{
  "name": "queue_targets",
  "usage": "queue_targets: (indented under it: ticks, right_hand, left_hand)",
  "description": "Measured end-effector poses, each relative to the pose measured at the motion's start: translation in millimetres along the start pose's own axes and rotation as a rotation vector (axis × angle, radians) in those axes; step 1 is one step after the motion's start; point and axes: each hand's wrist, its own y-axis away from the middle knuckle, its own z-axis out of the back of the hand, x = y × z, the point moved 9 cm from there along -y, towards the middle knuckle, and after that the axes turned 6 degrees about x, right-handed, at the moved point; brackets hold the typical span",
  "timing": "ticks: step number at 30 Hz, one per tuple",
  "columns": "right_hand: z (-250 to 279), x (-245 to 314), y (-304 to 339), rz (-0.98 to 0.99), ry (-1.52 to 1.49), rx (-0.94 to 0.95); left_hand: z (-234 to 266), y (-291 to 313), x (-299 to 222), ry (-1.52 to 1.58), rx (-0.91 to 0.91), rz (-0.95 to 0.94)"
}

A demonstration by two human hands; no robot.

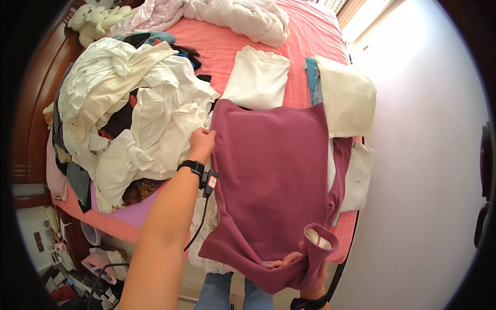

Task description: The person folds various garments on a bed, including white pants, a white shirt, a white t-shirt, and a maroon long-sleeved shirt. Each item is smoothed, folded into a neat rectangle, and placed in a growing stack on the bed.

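A plum-coloured long-sleeved top (271, 160) lies spread over the near edge of the bed, its straight hem on the far side. One sleeve hangs along its right side. At the near right, a tube-shaped opening with a pale lining (318, 238) sticks up, seemingly its high collar. My left hand (203, 142) pinches the top's left edge near the hem. Below the opening, my right hand (289, 260) is wrapped in the near part of the top, its fingers showing on the cloth and the rest partly hidden by fabric.
A big heap of mostly white clothes (160, 113) fills the bed's left side. Beyond the top lies a folded white garment (256, 77). A cream folded garment (349, 95) rests on a pile at the right, by the bed's edge. A rolled quilt (245, 20) is at the back.
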Motion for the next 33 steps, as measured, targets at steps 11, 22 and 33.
queue_targets:
  ticks: [11,22,33]
  right_hand:
    - [158,72,28,0.552,-0.043,-0.266]
    - [220,-18,11,0.083,-0.234,-0.719]
    - [136,84,-21,0.358,-0.148,-0.280]
  left_hand:
    - [-88,54,-108,-0.347,0.104,-0.643]
    - [-72,72,-117,-0.373,-0.031,-0.771]
    - [-48,402,94,-0.584,0.222,-0.801]
